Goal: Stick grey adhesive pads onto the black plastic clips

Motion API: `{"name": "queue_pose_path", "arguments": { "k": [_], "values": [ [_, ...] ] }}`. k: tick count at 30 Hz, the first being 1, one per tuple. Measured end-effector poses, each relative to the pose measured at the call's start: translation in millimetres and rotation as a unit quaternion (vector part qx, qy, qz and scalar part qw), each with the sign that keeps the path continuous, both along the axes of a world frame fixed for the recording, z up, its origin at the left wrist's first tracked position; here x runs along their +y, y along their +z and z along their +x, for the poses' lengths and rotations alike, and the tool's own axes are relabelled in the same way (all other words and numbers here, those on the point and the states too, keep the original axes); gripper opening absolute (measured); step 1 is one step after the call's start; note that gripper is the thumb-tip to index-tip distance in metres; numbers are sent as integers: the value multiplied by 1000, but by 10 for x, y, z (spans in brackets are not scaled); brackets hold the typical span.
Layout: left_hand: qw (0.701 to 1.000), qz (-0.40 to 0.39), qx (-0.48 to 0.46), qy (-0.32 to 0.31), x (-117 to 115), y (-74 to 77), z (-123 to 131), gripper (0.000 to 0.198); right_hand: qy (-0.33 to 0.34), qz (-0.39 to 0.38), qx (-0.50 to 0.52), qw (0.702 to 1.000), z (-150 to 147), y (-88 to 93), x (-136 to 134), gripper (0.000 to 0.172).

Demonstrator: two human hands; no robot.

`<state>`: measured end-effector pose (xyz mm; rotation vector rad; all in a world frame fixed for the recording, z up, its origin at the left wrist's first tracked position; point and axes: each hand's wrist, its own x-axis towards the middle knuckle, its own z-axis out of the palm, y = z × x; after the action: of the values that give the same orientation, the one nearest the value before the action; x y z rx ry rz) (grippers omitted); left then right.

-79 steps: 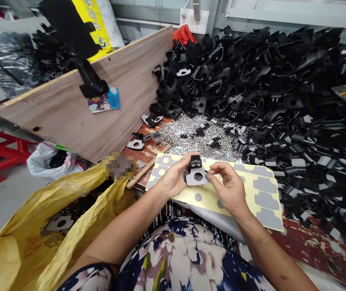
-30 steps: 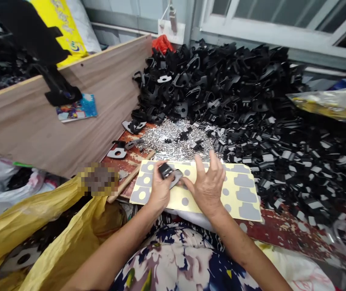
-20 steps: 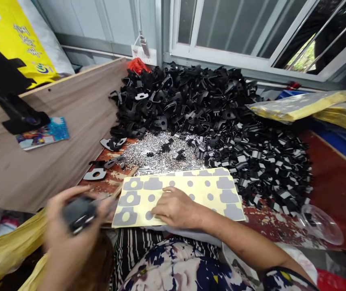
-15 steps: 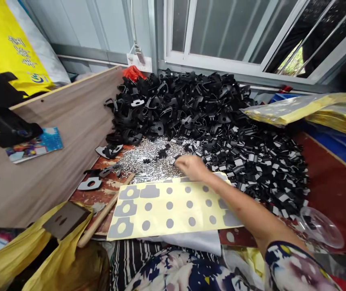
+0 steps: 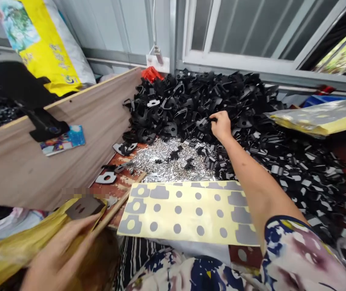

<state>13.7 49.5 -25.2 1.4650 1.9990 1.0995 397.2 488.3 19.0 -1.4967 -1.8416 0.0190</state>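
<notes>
My right hand (image 5: 221,124) reaches over the heap of black plastic parts (image 5: 187,97), its thumb and fingers pinched on a small black plastic piece (image 5: 213,119). Part of that piece is hidden by the fingers. My left hand (image 5: 59,252), blurred, is at the lower left over a yellow bag (image 5: 11,246). Its thumb and fingers look apart, with nothing visible between them, close to a wooden stick (image 5: 116,210). A yellow backing sheet with grey stickers (image 5: 187,220) lies in front of me. Behind it spreads a pile of small silvery metal pins (image 5: 163,161).
A wooden board (image 5: 78,161) stands along the left, with a black bracket (image 5: 47,117) and a colourful booklet (image 5: 65,141) at it. Smaller black clips with grey faces (image 5: 285,173) cover the right side. Wrapped yellow sheets (image 5: 321,117) lie far right. A window (image 5: 251,36) is behind.
My right hand has moved from the metal pins up to the black parts heap. My left hand has come into view at lower left. The view has shifted left.
</notes>
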Motion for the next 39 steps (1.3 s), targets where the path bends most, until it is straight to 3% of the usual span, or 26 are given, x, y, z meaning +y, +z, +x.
{"name": "queue_pose_path", "arguments": {
  "k": [2, 3, 6, 8, 10, 12, 14, 16, 18, 20, 23, 27, 29, 33, 35, 39],
  "values": [
    [985, -66, -155, -43, 149, -121, 264, 38, 56, 48, 4, 997, -27, -89, -331, 39],
    [959, -97, -258, -60, 262, -168, 423, 45, 96, 72, 3, 993, -56, -141, -557, 44],
    [832, -141, -525, -111, 642, -247, 877, 72, 258, 85, -18, 962, -225, -338, -1429, 42],
    [742, -147, -641, -132, 841, -256, 1082, 82, 425, 72, -27, 902, -378, -503, -2062, 38],
    [703, -143, -684, -131, 962, -250, 1178, 80, 540, 73, -46, 837, -503, -669, -2604, 35],
    [727, -127, -665, -117, 1031, -246, 1170, 72, 539, 71, -26, 839, -561, -802, -2972, 41],
    [773, -97, -621, -90, 1088, -253, 1080, 64, 451, 24, 37, 891, -567, -890, -3150, 45],
    [806, -57, -588, -47, 1153, -275, 947, 56, 351, -72, 110, 927, -578, -954, -3179, 41],
    [824, -30, -566, 0, 1212, -317, 817, 51, 289, -172, 156, 929, -643, -1024, -3130, 32],
    [833, -41, -551, 33, 1238, -381, 726, 48, 272, -221, 162, 923, -762, -1119, -3074, 30],
    [830, -98, -547, 51, 1202, -517, 677, 49, 253, -214, 130, 935, -947, -1286, -3047, 39],
    [795, -101, -596, 49, 1124, -690, 664, 58, 248, -234, 146, 929, -991, -1406, -3067, 37],
    [772, -91, -628, 49, 1116, -737, 638, 63, 267, -294, 178, 900, -930, -1383, -3053, 32],
    [728, -86, -678, 56, 1138, -769, 584, 62, 359, -397, 232, 812, -804, -1276, -2995, 28],
    [725, -64, -683, 55, 1143, -777, 586, 64, 348, -371, 242, 826, -792, -1265, -2991, 29],
    [754, -35, -655, 36, 1132, -792, 616, 73, 292, -285, 182, 894, -873, -1330, -3038, 29]
  ]
}}
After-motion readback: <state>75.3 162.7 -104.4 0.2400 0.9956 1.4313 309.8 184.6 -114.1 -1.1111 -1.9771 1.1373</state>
